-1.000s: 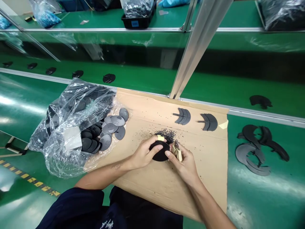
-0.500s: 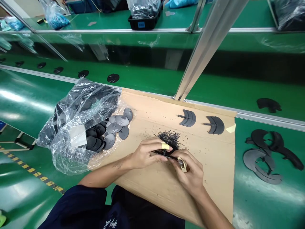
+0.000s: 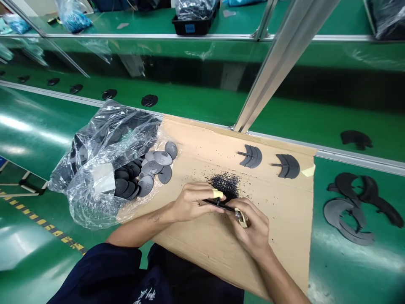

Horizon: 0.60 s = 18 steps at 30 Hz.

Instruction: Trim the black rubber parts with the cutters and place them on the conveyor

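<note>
My left hand (image 3: 194, 202), with yellow tape around a finger, is closed on a thin black plastic part (image 3: 218, 203) held edge-on above the cardboard. Closed as well, my right hand (image 3: 253, 228) grips a small metal hand tool (image 3: 242, 217) at the part's right end. Its exact kind is mostly hidden by the fingers, and something yellowish shows beside it. Just beyond both hands lies a heap of small black plastic scraps (image 3: 225, 182) on the cardboard sheet (image 3: 202, 249).
To the left, a clear plastic bag (image 3: 95, 169) spills black oval discs (image 3: 152, 168). Two curved black pieces with stems (image 3: 252, 156) lie at the cardboard's back right. More curved black parts (image 3: 344, 211) rest on the green bench. A metal post (image 3: 272, 80) rises behind.
Both hands stay almost in place, still holding the black part and the tool. The view has shifted very slightly.
</note>
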### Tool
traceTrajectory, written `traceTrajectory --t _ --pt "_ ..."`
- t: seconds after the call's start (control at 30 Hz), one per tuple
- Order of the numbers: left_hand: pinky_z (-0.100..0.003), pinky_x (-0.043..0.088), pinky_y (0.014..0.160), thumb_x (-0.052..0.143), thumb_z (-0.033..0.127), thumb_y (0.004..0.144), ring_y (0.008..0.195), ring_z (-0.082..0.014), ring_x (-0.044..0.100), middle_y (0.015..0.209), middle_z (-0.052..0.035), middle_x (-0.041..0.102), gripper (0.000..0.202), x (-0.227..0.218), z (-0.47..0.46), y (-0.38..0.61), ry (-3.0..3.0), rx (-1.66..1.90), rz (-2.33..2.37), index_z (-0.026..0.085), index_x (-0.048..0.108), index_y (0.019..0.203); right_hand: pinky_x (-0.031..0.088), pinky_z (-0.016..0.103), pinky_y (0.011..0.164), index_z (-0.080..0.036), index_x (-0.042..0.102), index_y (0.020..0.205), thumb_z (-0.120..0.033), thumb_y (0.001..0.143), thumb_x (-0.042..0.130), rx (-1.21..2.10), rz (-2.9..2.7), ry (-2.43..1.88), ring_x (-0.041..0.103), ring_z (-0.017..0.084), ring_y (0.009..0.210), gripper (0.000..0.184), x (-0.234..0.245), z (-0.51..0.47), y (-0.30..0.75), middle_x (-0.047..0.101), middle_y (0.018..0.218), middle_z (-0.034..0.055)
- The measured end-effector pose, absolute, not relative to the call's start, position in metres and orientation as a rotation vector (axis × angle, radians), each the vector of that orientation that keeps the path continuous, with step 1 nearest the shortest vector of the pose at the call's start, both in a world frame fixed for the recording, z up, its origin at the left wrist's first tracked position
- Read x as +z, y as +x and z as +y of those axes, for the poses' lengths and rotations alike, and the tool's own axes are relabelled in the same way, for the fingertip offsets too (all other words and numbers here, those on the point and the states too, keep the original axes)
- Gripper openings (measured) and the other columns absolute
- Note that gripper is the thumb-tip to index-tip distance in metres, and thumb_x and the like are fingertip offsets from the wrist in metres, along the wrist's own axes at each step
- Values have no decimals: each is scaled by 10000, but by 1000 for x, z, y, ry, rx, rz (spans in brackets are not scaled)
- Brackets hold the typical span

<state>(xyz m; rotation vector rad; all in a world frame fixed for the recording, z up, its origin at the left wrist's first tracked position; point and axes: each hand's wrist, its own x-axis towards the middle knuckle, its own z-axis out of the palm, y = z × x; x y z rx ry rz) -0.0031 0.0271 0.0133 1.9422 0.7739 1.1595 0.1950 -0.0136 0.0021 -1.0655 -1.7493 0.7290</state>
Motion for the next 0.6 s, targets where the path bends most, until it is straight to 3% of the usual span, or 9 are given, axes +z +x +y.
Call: traceTrajectory --t 0.13,0.3,0.43,0.6 --pt "-296 592 755 689 270 925 824 -187 729 925 -110 778 248 13 26 -1 1923 1162 751 146 731 1135 545 321 668 -236 666 1001 -54 860 636 727 -1746 -1069 674 193 782 232 2 -14 196 689 892 61" --pt "-267 577 653 781 315 847 705 -167 711 808 -81 769 239 11 23 0 1884 1193 830 148 768 1017 549 323 684 -233 651 1013 -64 882 620 750 -1759 -1054 675 194 797 216 3 -13 197 687 902 67" --pt "-287 593 695 691 355 923 760 -177 725 874 -100 779 269 10 22 0 1888 1163 835 145 759 1077 552 323 685 -232 657 1007 -58 868 635 735 -1758 -1052 675 196 797 223 3 -12 197 691 902 67" --pt "-263 586 676 758 304 870 724 -164 720 817 -81 776 209 9 20 2 1895 1238 841 138 770 997 557 325 675 -225 661 1007 -79 884 622 739 -1763 -1054 677 194 788 195 1 -12 197 694 889 65"
